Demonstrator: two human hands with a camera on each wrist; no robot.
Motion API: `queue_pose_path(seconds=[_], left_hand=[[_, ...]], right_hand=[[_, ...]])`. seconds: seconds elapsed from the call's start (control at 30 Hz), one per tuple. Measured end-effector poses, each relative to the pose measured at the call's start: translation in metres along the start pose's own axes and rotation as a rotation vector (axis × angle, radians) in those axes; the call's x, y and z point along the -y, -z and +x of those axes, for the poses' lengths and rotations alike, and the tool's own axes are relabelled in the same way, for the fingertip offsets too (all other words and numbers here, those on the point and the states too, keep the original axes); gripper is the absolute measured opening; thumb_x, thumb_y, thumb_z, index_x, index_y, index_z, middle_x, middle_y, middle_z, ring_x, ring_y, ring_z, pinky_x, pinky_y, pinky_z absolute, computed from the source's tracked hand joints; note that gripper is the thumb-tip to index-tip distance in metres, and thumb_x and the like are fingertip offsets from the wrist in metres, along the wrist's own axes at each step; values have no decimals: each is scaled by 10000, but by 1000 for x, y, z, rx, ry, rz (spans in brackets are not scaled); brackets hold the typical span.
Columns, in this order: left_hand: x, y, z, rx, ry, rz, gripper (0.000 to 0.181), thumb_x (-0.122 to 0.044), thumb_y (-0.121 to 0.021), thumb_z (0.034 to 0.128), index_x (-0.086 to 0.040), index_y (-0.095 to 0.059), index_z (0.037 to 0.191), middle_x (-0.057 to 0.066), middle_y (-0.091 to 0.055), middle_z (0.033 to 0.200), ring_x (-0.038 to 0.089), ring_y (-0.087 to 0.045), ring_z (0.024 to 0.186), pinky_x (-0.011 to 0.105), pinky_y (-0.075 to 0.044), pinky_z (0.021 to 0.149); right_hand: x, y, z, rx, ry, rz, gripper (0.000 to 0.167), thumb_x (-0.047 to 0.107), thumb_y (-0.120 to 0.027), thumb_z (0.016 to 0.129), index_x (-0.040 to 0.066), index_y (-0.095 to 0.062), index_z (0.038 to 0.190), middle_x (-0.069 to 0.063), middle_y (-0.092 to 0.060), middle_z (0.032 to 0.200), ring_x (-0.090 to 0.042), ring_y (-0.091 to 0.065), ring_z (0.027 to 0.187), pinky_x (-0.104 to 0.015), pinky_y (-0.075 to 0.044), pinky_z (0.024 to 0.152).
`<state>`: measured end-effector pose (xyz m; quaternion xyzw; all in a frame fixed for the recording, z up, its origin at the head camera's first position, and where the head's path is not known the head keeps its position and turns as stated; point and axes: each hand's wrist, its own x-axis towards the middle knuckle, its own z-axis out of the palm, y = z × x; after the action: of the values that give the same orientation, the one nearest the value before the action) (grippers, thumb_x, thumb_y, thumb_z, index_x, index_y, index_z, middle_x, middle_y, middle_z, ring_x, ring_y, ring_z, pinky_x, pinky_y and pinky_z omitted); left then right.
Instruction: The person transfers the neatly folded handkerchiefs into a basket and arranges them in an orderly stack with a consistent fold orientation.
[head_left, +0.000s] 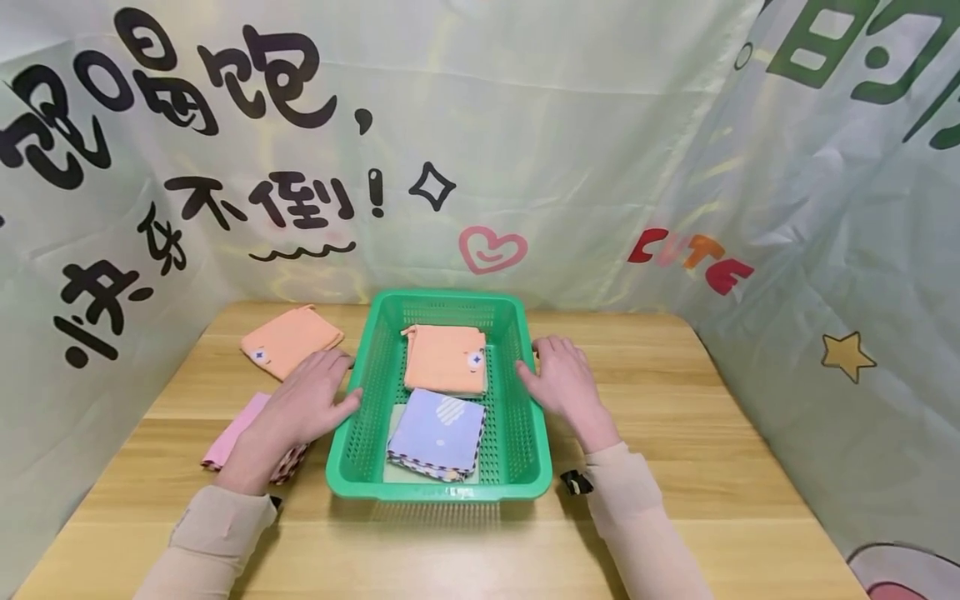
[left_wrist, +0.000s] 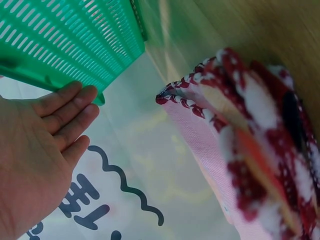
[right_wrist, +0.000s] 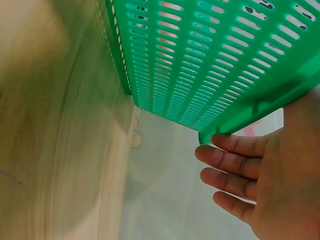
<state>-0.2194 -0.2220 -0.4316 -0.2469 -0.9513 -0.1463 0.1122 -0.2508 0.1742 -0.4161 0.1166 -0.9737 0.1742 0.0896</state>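
A green plastic basket (head_left: 347,467) with slotted walls stands on the table. In it lie a folded orange cloth (head_left: 442,358) and, nearer, a folded blue cloth (head_left: 435,433) with a checked edge, on something pale. My left hand (head_left: 307,400) is at the basket's left rim, thumb at the rim. Its fingers (left_wrist: 75,117) extend fairly straight beside the outer wall in the left wrist view. My right hand (head_left: 564,379) is at the right rim, thumb over it. Its fingers (right_wrist: 232,177) are spread and slightly bent just outside the rim; the right wrist view hides the thumb.
Left of the basket, a folded orange cloth (head_left: 288,340) lies at the back. A pink cloth (head_left: 238,429) with a dark red patterned edge lies under the left forearm. Printed fabric (head_left: 585,158) walls in the wooden table (head_left: 645,400) at the back and sides.
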Motion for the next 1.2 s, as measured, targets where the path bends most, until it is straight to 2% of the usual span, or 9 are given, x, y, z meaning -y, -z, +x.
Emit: queue_pose_path(seconds=[0.23,0.4,0.5,0.7,0.9,1.03,1.2], left_hand=[[1,0,1,-3,-1,-10,513,-337,-577,981,71,-597,1291,206,-607,1273,400,-538,1232,562,-404,1104],[5,3,-4,11,67,-77,599,-439,-550,1038,59,-559,1371,229,-577,1378,437,-482,1336,593,-350,1145],[10,11,-11,-25,107,-134,590,-422,-572,1045,51,-537,1396,229,-563,1395,446,-467,1343,613,-354,1127],[26,24,-30,-148,125,-234,425,-206,-662,1007,50,-556,1330,223,-573,1328,429,-500,1274,626,-415,1036],[44,25,-49,-180,147,-255,341,-136,-675,991,12,-587,1285,205,-578,1306,424,-516,1241,653,-437,996],[53,24,-59,-159,149,-235,336,-108,-693,966,22,-603,1263,218,-590,1283,457,-512,1238,690,-416,1005],[64,19,-64,-67,171,-198,347,-131,-704,963,18,-622,1265,259,-596,1308,506,-498,1253,715,-393,1025]], right_hand=[[-2,-3,1,17,5,-3,527,386,-560,1028,-40,-582,1337,-196,-609,1312,-375,-527,1217,-548,-435,1044],[-1,-4,-1,35,-8,20,529,381,-547,1034,-37,-562,1357,-197,-594,1331,-371,-510,1238,-550,-420,1067],[-1,-4,-1,37,-10,29,530,377,-545,1034,-39,-557,1363,-197,-592,1333,-372,-505,1245,-551,-415,1074],[-1,-3,1,27,-3,41,515,360,-549,1031,-45,-562,1348,-198,-600,1305,-374,-513,1210,-551,-423,1054],[-1,-4,0,39,-11,63,519,356,-550,1033,-47,-553,1359,-198,-599,1304,-374,-515,1217,-560,-425,1064],[-2,-4,-1,48,-17,71,534,364,-543,1034,-47,-544,1375,-199,-595,1323,-378,-510,1243,-565,-421,1078],[-1,-4,1,46,-16,76,538,361,-542,1036,-52,-540,1380,-206,-590,1338,-386,-505,1263,-571,-415,1089]])
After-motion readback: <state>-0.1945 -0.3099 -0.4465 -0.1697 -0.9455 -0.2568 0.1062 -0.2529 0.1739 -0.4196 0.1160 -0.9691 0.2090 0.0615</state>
